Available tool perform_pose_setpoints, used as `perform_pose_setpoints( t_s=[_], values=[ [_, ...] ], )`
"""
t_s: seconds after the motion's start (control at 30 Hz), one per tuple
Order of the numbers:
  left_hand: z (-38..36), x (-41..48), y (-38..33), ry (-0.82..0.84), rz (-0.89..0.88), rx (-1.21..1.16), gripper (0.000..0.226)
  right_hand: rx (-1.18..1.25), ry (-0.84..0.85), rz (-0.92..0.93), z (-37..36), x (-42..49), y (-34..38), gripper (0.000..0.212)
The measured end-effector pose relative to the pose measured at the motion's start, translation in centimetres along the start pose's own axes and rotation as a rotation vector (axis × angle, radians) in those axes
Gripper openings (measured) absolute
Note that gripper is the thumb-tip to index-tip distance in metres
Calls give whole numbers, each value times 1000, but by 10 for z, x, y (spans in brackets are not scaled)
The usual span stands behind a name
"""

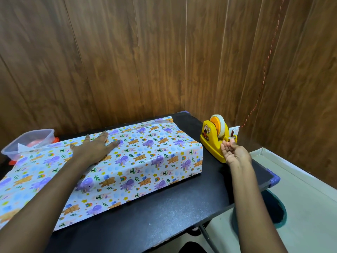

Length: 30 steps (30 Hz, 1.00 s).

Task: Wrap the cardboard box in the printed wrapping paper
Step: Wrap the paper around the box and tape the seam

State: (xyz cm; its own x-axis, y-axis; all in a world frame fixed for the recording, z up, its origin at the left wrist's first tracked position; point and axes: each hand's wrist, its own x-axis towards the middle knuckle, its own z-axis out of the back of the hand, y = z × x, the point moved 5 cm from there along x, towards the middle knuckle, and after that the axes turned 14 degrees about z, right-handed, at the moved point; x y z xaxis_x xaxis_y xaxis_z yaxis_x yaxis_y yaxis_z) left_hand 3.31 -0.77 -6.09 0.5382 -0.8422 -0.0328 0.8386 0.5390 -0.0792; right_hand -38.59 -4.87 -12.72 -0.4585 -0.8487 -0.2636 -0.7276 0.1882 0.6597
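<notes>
The long cardboard box lies across the black table, covered in the printed wrapping paper (145, 157) with bears, elephants and rainbows; the cardboard itself is hidden. My left hand (94, 148) rests flat, fingers spread, on the box's top near the paper seam. My right hand (235, 152) reaches the cutter end of the yellow tape dispenser (215, 141), palm up, with fingertips pinching at the tape end by the blade. The tape strip itself is too small to make out.
A clear plastic container (29, 141) stands at the back left behind the box. The black table (164, 216) ends close on the right, with a blue-rimmed bin (277, 210) below it. Wood-panel walls close in behind and to the right.
</notes>
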Motion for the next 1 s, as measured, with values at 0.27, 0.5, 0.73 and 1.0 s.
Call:
perform_pose_setpoints(
  t_s=[0.27, 0.5, 0.73, 1.0],
  values=[
    [-1, 1, 1, 1, -1, -11, 82, -3, -26, 12, -1, -4, 3, 16],
    [-2, 3, 1, 11, 5, -14, 82, -348, -7, 266, 6, -13, 14, 15],
    [-2, 1, 0, 15, 0, -7, 81, 30, -59, 34, -1, -9, 2, 12],
    [0, 4, 0, 34, 25, -39, 93, 20, 113, 51, -1, -25, -9, 20]
  ],
)
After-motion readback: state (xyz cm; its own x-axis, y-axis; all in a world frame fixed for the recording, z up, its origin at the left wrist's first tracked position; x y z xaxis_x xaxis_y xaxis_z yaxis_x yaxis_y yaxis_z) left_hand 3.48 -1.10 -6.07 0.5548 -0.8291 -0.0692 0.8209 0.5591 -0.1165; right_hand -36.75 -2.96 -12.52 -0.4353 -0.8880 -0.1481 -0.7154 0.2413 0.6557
